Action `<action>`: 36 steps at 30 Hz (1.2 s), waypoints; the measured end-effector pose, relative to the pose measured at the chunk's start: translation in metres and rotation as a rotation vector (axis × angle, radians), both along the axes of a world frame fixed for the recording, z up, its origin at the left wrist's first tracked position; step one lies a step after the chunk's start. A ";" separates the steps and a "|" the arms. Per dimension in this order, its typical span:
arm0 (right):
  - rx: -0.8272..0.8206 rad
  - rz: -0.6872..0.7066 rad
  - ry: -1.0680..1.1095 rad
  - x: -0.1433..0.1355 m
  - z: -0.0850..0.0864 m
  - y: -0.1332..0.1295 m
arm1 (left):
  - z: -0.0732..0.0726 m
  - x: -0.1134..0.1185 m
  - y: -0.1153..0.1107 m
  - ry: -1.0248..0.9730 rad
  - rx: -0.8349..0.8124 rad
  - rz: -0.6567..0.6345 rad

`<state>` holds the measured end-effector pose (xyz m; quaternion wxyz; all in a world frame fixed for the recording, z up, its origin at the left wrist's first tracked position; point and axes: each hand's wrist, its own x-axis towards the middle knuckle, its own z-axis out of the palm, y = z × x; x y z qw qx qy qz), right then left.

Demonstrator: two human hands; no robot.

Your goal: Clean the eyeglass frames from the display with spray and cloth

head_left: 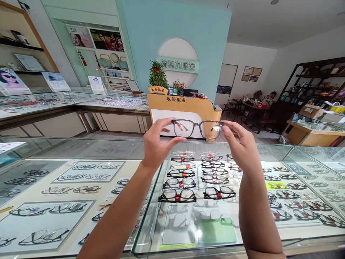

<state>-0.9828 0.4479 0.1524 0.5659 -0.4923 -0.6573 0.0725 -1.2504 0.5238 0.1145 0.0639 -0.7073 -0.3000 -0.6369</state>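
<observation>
A pair of eyeglasses (197, 124) with a dark grey frame and clear lenses is held up in front of me, above the glass display case (145, 230). My left hand (159, 138) pinches its left end, the thumb under the lens and the fingers at the upper corner. At the other end, my right hand (239, 140) grips the frame near the hinge between thumb and fingers. The temples extend away from me behind the lenses. Below the hands, rows of eyeglasses (179, 183) with red tags lie inside the case.
More eyeglasses (44, 235) lie in the left case. Across the aisle stand a wooden cash counter (185, 104) with a potted plant (157, 73) and another long display counter (118, 124). A person (269, 99) sits by a dark table at the back right, near wooden shelves (309, 86).
</observation>
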 end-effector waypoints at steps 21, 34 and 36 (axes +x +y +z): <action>0.015 0.110 0.168 0.001 0.000 0.010 | 0.008 0.006 -0.014 0.092 0.292 0.093; -0.038 0.219 0.223 0.002 0.001 0.012 | 0.005 0.003 -0.006 0.026 0.096 -0.063; -0.051 0.252 0.230 0.003 0.002 0.011 | 0.004 0.003 -0.004 0.010 0.054 -0.096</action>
